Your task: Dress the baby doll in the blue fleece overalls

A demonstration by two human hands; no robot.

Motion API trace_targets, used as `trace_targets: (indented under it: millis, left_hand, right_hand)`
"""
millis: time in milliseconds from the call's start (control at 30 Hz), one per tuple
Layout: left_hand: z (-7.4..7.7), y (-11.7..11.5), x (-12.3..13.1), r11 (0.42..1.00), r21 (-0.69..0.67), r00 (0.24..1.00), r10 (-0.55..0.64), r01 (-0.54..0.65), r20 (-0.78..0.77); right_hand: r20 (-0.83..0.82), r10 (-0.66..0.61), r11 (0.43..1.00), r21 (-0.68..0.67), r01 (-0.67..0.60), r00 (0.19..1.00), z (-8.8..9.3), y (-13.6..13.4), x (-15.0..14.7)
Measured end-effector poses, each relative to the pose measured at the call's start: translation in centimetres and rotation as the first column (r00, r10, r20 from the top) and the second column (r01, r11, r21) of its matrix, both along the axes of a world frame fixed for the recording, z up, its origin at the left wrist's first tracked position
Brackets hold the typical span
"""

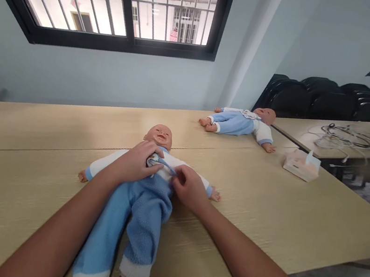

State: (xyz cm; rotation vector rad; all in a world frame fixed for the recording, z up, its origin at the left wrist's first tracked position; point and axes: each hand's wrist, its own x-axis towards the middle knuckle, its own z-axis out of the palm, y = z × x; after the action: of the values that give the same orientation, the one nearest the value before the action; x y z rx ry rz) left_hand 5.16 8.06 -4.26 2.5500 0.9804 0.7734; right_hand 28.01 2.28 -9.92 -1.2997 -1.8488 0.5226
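A baby doll (pixel 159 135) lies on its back on the table, head away from me and arms spread. It wears a white top (pixel 107 162) with blue cuffs and blue trousers (pixel 149 203) with white hems. My left hand (pixel 138 161) rests on the doll's chest, its fingers curled round a folded bit of the clothing. On the other side, my right hand (pixel 191 187) pinches the blue edge (pixel 168 166) of that cloth, which is drawn taut between both hands. My fingers partly cover the chest.
A second doll (pixel 235 121) in like clothes lies farther back on the table (pixel 266 204). Right of it stands a tissue box (pixel 301 164). Coiled cables (pixel 346 136) lie on another table, with black chairs (pixel 336 100) behind. A barred window (pixel 133 2) is in the wall.
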Motion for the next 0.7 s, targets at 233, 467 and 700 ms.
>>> trace_targets:
  millis: [233,467,700]
  left_hand:
    - [-0.3,0.3,0.0,0.997,0.080,0.999,0.008,-0.006,-0.034]
    - [-0.6,0.0,0.5,0.960,0.278,0.999,0.041,-0.040,0.002]
    - [-1.7,-0.2,1.4,0.921,0.330,0.977,0.207,-0.209,0.042]
  right_hand:
    - [-0.201,0.072,0.979,-0.174,-0.108,0.977,1.1,-0.1,0.9]
    - [0.048,-0.052,0.998,0.044,0.050,0.998,0.6,-0.2,0.4]
    - [0.130,-0.111,0.989,0.115,0.096,0.985,-0.1,-0.5,-0.1]
